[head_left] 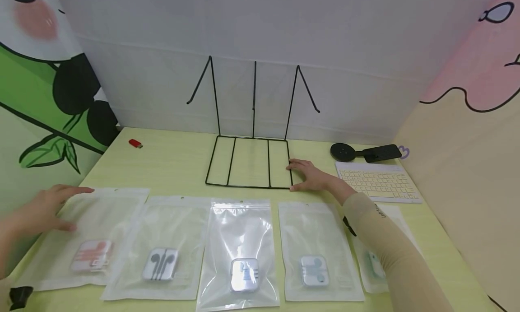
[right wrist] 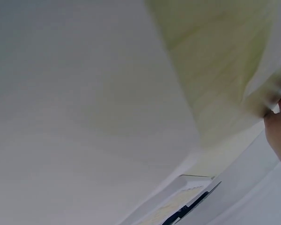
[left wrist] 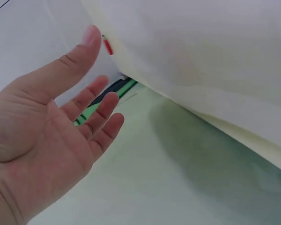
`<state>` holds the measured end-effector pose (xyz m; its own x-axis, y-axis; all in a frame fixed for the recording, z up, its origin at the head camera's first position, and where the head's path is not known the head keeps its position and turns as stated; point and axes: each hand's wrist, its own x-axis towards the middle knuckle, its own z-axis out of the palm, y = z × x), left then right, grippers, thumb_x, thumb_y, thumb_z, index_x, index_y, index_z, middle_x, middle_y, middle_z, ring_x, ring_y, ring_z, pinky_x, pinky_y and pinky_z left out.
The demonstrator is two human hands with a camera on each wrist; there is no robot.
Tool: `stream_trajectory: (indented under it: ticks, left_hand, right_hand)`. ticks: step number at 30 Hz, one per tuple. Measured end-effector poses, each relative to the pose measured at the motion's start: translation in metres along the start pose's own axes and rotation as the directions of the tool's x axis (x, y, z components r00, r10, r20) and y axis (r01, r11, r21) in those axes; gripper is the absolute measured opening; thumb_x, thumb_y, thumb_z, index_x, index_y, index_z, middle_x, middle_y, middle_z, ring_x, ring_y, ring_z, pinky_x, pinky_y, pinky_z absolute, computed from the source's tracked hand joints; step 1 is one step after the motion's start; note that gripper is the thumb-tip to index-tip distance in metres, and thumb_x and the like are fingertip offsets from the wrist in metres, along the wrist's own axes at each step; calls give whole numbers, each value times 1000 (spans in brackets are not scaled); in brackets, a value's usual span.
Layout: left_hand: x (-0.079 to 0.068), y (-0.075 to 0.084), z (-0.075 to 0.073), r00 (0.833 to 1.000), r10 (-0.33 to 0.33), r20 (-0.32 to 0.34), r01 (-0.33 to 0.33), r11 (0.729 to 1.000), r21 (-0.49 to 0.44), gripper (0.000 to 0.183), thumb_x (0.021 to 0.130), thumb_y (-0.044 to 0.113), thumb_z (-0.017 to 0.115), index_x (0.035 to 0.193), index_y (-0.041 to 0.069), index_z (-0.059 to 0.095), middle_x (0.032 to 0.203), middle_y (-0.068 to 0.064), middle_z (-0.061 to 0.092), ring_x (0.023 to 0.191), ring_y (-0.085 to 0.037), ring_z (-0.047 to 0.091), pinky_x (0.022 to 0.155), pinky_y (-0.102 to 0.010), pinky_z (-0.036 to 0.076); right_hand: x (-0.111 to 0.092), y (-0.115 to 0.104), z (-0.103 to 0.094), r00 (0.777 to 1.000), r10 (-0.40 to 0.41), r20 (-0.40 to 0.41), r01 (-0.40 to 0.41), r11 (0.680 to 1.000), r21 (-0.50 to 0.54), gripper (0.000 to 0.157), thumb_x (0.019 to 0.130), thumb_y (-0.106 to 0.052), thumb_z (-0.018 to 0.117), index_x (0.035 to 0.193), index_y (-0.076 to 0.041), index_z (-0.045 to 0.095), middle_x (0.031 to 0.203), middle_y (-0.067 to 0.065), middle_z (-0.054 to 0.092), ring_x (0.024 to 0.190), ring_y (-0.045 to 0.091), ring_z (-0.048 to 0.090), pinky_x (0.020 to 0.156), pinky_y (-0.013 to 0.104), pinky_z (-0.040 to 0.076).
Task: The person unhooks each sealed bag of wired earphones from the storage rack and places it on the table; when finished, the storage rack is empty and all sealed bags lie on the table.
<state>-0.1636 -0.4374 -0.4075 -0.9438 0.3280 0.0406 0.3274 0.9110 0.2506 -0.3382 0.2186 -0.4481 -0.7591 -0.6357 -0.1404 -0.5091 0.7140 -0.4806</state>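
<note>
A black wire rack [head_left: 248, 185] stands on the table against the back wall, its base flat and its hooked prongs upright. My right hand [head_left: 310, 175] is at the right side of that base, fingertips and thumb touching the wire near the front corner, with a gap between them. In the right wrist view the right hand [right wrist: 278, 129] shows only at the edge. My left hand [head_left: 44, 212] hovers over the leftmost pouch of pink earphones [head_left: 92, 255], holding nothing. The left wrist view shows the left hand [left wrist: 51, 136] with fingers spread and loosely bent.
Across the front lie more pouches: grey earphones [head_left: 160, 263], a shiny pouch [head_left: 243, 230], a pale pouch [head_left: 317, 239], and another pouch [head_left: 367, 271] partly under the right sleeve. A white keyboard [head_left: 378, 181], a black stand [head_left: 365, 153] and a red USB stick [head_left: 135, 143] sit farther back.
</note>
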Motion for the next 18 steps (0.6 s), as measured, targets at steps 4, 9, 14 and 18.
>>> stream_trajectory:
  ticks: [4, 9, 14, 18]
  left_hand:
    - [11, 19, -15, 995, 54, -84, -55, 998, -11, 87, 52, 13, 89, 129, 3, 48, 119, -29, 48, 105, -45, 42, 78, -59, 35]
    - [32, 57, -35, 982, 118, -148, -115, 993, 31, 83, 58, 18, 88, 129, 3, 48, 121, -24, 51, 106, -44, 44, 83, -58, 32]
    - [54, 112, -51, 991, 97, -91, -102, 994, -51, 86, 67, 26, 85, 139, 12, 41, 134, -22, 41, 120, -46, 34, 90, -63, 28]
    - [72, 156, -59, 990, 122, -66, -127, 989, -74, 86, 70, 26, 84, 143, 15, 38, 138, -19, 38, 124, -42, 32, 93, -62, 32]
  right_hand:
    - [1, 1, -1, 1000, 8, 10, -8, 1000, -12, 76, 80, -46, 72, 142, -16, 40, 157, 9, 15, 143, 35, 10, 113, 56, 14]
    - [4, 2, -3, 1000, -1, 19, 2, 1000, -23, 75, 80, -46, 72, 142, -15, 40, 157, 9, 15, 143, 35, 10, 113, 55, 14]
    - [5, 2, -3, 1000, 5, 22, -4, 1000, -19, 76, 80, -46, 72, 142, -15, 40, 157, 10, 14, 143, 35, 9, 113, 56, 14]
    - [6, 2, -3, 1000, 2, 23, -2, 1000, -20, 75, 80, -44, 72, 142, -14, 41, 157, 11, 15, 143, 37, 10, 113, 56, 14]
